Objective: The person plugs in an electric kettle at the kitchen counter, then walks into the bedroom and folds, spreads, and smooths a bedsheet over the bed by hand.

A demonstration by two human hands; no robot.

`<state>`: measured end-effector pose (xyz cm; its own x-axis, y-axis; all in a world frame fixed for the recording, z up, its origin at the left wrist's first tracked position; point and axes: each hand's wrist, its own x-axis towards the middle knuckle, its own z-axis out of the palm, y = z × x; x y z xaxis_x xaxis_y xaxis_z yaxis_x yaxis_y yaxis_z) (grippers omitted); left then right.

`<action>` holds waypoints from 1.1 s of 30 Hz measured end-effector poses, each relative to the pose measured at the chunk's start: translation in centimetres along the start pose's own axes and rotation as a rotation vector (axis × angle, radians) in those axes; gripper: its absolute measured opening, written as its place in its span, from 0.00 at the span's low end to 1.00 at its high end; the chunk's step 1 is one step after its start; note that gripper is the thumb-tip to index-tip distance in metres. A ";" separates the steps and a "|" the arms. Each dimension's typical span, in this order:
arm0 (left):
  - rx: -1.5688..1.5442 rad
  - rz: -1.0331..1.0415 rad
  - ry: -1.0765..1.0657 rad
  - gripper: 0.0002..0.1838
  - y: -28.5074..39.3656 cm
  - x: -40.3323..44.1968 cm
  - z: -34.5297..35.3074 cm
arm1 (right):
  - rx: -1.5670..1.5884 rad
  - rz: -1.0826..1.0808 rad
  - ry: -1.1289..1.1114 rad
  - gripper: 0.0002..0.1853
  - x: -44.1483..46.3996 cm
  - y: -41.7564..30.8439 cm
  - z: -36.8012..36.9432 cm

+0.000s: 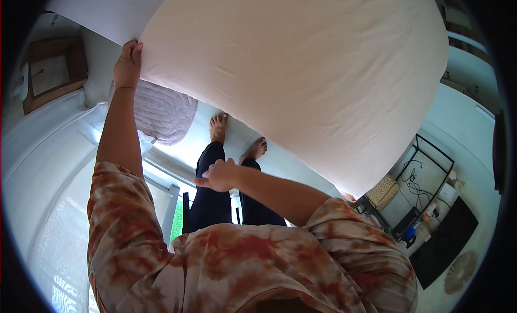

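Observation:
A pale peach sheet (301, 70) covers the wide bed-like surface in front of me, with light wrinkles across it. At its upper left edge my left hand (128, 62) is closed, fingers curled over the sheet's edge and thumb against it. My right hand (218, 175) hangs in front of my legs, apart from the sheet. Its fingers are loosely bent and spread, with nothing visible in them.
A mauve oval rug (161, 111) lies on the floor by my bare feet (217, 127). To the right stand a black metal frame (433, 151) with cables, a woven basket (383, 192) and a dark television (446, 243). A wooden frame (81, 60) is at left.

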<state>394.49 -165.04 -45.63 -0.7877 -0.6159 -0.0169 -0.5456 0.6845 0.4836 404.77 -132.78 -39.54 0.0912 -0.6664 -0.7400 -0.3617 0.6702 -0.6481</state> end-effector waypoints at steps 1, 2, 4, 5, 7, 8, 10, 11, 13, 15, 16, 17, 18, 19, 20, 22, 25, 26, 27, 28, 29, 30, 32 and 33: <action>-0.001 0.002 -0.001 0.14 0.4 -0.3 -0.1 | 0.088 0.011 -0.014 0.28 -0.7 0.9 -1.1; 0.151 0.061 0.208 0.11 0.7 -0.7 -0.3 | 0.165 -0.066 0.088 0.26 -1.8 1.9 -3.5; 0.311 0.123 0.421 0.10 2.4 -1.1 -1.3 | 0.489 -0.194 0.320 0.16 -5.9 3.3 -11.0; 0.154 0.327 0.424 0.12 4.6 -1.2 -2.4 | 0.477 -0.414 0.641 0.14 -5.4 6.3 -12.7; -0.026 0.676 0.276 0.18 8.6 -1.8 -3.0 | 0.948 -0.379 1.014 0.08 -8.6 5.4 -18.6; -0.046 0.823 0.140 0.21 10.8 -1.8 -2.7 | 0.809 -0.398 1.123 0.08 -9.4 5.7 -20.7; 0.238 0.819 -0.055 0.20 13.1 -2.5 -1.6 | 0.669 -0.429 1.220 0.09 -9.1 5.6 -21.9; 0.247 0.814 -0.053 0.20 12.0 -1.8 -0.6 | 0.319 -0.392 1.073 0.11 -8.0 5.3 -21.5; 0.369 0.825 0.023 0.20 9.6 -0.5 1.2 | -0.201 -0.303 0.933 0.18 -4.9 5.1 -18.2; 0.382 0.835 0.021 0.23 10.0 -0.6 1.3 | -0.413 -0.150 1.060 0.17 -2.9 4.9 -14.3; 0.362 0.817 -0.011 0.22 10.0 -0.8 1.2 | -0.406 -0.151 1.045 0.17 -2.2 5.7 -13.1; 0.349 0.799 -0.038 0.21 10.0 -0.8 0.9 | -0.442 -0.219 1.140 0.14 -1.4 6.5 -12.3; 0.359 0.791 -0.044 0.21 9.9 -0.7 1.0 | -0.474 -0.289 1.239 0.12 -0.7 6.7 -12.0; 0.331 0.748 -0.114 0.21 9.8 -0.5 1.2 | -0.466 -0.299 1.232 0.12 0.1 6.9 -11.9; 0.299 0.704 -0.185 0.21 9.7 -0.6 1.2 | -0.512 -0.254 1.248 0.08 0.9 7.1 -11.8; 0.282 0.704 -0.173 0.21 9.4 -0.6 1.3 | -0.555 -0.204 1.260 0.05 1.2 6.7 -11.0; 0.273 0.710 -0.147 0.21 9.3 -0.6 1.7 | -0.356 -0.313 0.999 0.02 1.3 4.9 -6.7; 0.292 0.708 -0.143 0.21 9.2 -0.6 1.8 | -0.273 -0.380 0.877 0.05 1.0 4.4 -4.1; 0.285 0.706 -0.141 0.21 9.2 -0.6 1.8 | -0.168 -0.467 0.791 0.13 0.3 3.5 -1.9; 0.286 0.706 -0.139 0.21 9.3 -0.7 1.7 | -0.171 -0.299 0.480 0.21 -0.6 2.3 -0.3; 0.289 0.706 -0.136 0.21 9.3 -0.7 1.6 | 0.017 -0.228 0.262 0.25 -1.8 1.2 0.6; 0.287 0.704 -0.135 0.21 9.3 -0.7 1.7 | 0.007 -0.168 -0.169 0.25 -2.0 0.2 0.1; 0.301 0.711 -0.111 0.21 9.2 -0.7 1.9 | -0.136 -0.370 0.257 0.23 -2.6 0.0 -0.6; 0.301 0.711 -0.110 0.21 9.3 -0.7 1.8 | -0.281 -0.568 0.688 0.21 -3.0 0.1 -1.2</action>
<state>389.40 -157.54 -42.73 -0.9927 0.0416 0.1136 0.0588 0.9866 0.1525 403.30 -131.09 -37.14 -0.2136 -0.9769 0.0022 -0.6509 0.1406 -0.7460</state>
